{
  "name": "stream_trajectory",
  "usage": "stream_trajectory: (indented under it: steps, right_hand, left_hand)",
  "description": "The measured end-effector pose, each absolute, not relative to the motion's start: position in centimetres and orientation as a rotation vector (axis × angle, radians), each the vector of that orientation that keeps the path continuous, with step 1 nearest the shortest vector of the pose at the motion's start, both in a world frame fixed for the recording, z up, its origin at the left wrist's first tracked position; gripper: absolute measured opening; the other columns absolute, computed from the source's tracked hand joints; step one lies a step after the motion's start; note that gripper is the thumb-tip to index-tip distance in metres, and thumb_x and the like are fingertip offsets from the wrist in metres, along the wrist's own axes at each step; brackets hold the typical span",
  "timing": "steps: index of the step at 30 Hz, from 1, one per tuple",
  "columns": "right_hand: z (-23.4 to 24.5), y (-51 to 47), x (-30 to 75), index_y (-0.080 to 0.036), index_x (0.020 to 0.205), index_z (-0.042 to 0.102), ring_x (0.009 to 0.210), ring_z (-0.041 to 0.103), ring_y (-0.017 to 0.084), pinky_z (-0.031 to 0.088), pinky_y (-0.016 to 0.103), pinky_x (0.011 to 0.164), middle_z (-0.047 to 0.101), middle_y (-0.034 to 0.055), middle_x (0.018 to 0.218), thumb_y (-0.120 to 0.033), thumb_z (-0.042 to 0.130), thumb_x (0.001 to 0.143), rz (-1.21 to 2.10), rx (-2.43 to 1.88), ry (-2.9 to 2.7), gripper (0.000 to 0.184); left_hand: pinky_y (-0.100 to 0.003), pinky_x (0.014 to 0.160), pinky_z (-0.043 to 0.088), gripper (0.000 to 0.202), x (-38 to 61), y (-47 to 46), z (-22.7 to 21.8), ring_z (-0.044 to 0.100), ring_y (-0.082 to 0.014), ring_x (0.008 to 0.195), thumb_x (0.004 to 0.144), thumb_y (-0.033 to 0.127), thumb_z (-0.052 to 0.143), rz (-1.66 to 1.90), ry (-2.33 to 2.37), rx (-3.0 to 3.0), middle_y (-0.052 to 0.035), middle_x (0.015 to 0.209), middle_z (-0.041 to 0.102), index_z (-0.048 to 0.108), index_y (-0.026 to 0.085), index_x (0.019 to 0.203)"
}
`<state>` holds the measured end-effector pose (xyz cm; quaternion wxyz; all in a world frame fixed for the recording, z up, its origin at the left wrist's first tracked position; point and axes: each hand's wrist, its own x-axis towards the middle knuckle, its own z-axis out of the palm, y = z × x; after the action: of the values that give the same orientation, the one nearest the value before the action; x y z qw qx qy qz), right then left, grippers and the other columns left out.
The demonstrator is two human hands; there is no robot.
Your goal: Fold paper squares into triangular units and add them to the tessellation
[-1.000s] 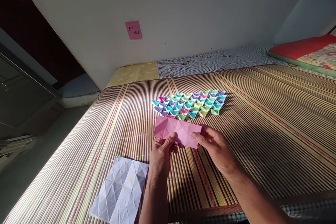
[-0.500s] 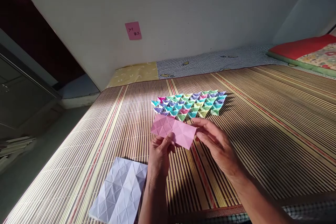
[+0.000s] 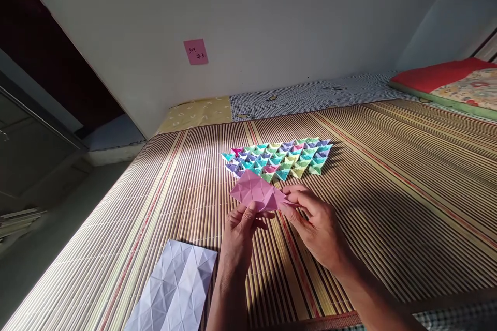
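A creased pink paper (image 3: 256, 192) is held just above the striped bamboo mat (image 3: 388, 176), partly folded in on itself. My left hand (image 3: 238, 232) pinches its near left edge between thumb and fingers. On the right end, my right hand (image 3: 314, 222) has its fingertips closed on the paper. Just beyond the pink paper lies a flat array of several small folded paper pieces (image 3: 277, 158) in teal, green, purple and pink.
A creased pale lavender sheet (image 3: 171, 289) lies on the mat at the near left. A pink sticky note (image 3: 195, 51) is on the white wall. A checked cloth (image 3: 310, 94) and a red-edged cushion (image 3: 450, 80) lie at the back right. The mat's left edge drops to the floor.
The pink paper was a flat long strip; its right end has been folded inward, so it looks shorter and bunched. My right hand let go briefly, then took hold again.
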<state>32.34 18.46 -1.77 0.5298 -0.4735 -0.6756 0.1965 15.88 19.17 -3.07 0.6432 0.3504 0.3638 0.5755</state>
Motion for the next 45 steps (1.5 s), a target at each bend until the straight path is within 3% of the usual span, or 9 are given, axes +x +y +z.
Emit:
stream_trajectory:
  steps: [6,10,14,18,21,27,34,38,45]
  right_hand:
    - [-1.6,17.8,31.5,-0.022,0.078,0.057,0.061,0.06,0.016,0.047,0.025,0.057,0.061,0.0,0.067,-0.032,0.059,0.095,0.629,-1.23,-1.521,0.02]
    - [-1.9,17.8,31.3,-0.022,0.091,0.06,0.071,0.068,0.019,0.053,0.027,0.063,0.069,0.0029,0.079,-0.032,0.064,0.091,0.747,-1.191,-1.407,0.011]
    - [-1.9,18.1,31.7,-0.023,0.123,0.058,0.082,0.072,0.021,0.057,0.029,0.073,0.074,0.0044,0.092,-0.035,0.066,0.091,0.908,-1.124,-1.363,0.035]
    - [-1.6,18.1,31.9,-0.021,0.095,0.069,0.076,0.067,0.018,0.052,0.026,0.069,0.072,0.0024,0.083,-0.039,0.067,0.092,0.904,-1.154,-1.424,0.019]
    - [-1.6,18.0,32.0,-0.02,0.081,0.067,0.065,0.058,0.015,0.044,0.024,0.059,0.066,0.0,0.073,-0.039,0.063,0.095,0.859,-1.157,-1.43,0.024]
    - [-1.2,18.2,32.6,-0.019,0.082,0.066,0.07,0.056,0.015,0.041,0.024,0.063,0.064,0.0,0.076,-0.029,0.058,0.095,0.846,-1.113,-1.597,0.019]
    - [-0.7,18.0,32.7,-0.02,0.073,0.055,0.063,0.046,0.013,0.034,0.025,0.059,0.051,-0.0038,0.066,-0.026,0.056,0.094,0.813,-1.149,-1.768,0.022]
    - [-1.0,17.9,32.5,-0.02,0.072,0.051,0.062,0.045,0.012,0.033,0.024,0.058,0.047,-0.0049,0.066,-0.026,0.057,0.096,0.862,-1.133,-1.825,0.025]
    - [-0.7,18.1,32.9,-0.02,0.084,0.065,0.075,0.059,0.014,0.045,0.024,0.068,0.063,-0.0002,0.081,-0.024,0.057,0.098,0.902,-0.995,-1.77,0.017]
  left_hand:
    - [-0.022,0.061,0.049,0.018,16.9,19.2,-3.3,0.062,-0.0117,0.063,0.072,0.03,0.088,1.344,0.756,0.777,-0.0052,0.072,0.075,0.079,0.015,0.076]
    - [-0.02,0.056,0.046,0.022,16.7,19.3,-3.4,0.061,-0.0105,0.059,0.065,0.028,0.093,1.354,0.763,0.634,-0.0026,0.066,0.07,0.077,0.014,0.071]
    - [-0.019,0.056,0.045,0.023,16.5,19.3,-3.3,0.061,-0.0089,0.058,0.063,0.026,0.094,1.359,0.769,0.615,-0.0012,0.068,0.07,0.077,0.015,0.074]
    - [-0.017,0.055,0.043,0.023,16.9,19.3,-3.5,0.055,-0.007,0.054,0.068,0.029,0.092,1.314,0.801,0.745,-0.0023,0.061,0.069,0.076,0.013,0.071]
    - [-0.016,0.053,0.045,0.026,17.0,19.3,-3.6,0.056,-0.0067,0.055,0.065,0.031,0.093,1.354,0.762,0.613,-0.0016,0.068,0.072,0.078,0.014,0.077]
    - [-0.017,0.063,0.052,0.043,16.2,19.5,-3.5,0.062,-0.008,0.062,0.05,0.031,0.1,1.398,0.687,0.35,-0.0005,0.075,0.074,0.08,0.016,0.085]
    - [-0.019,0.066,0.048,0.021,15.5,19.3,-3.0,0.058,-0.0093,0.065,0.071,0.031,0.09,1.515,0.839,0.729,0.0014,0.067,0.067,0.076,0.015,0.071]
    - [-0.02,0.059,0.047,0.029,15.4,19.5,-3.1,0.056,-0.0087,0.058,0.062,0.034,0.095,1.461,0.797,0.48,0.0016,0.064,0.066,0.074,0.014,0.068]
    - [-0.033,0.087,0.055,0.028,15.5,19.2,-3.4,0.07,-0.0193,0.085,0.07,0.03,0.09,1.21,0.538,0.374,-0.0074,0.088,0.078,0.079,0.012,0.089]
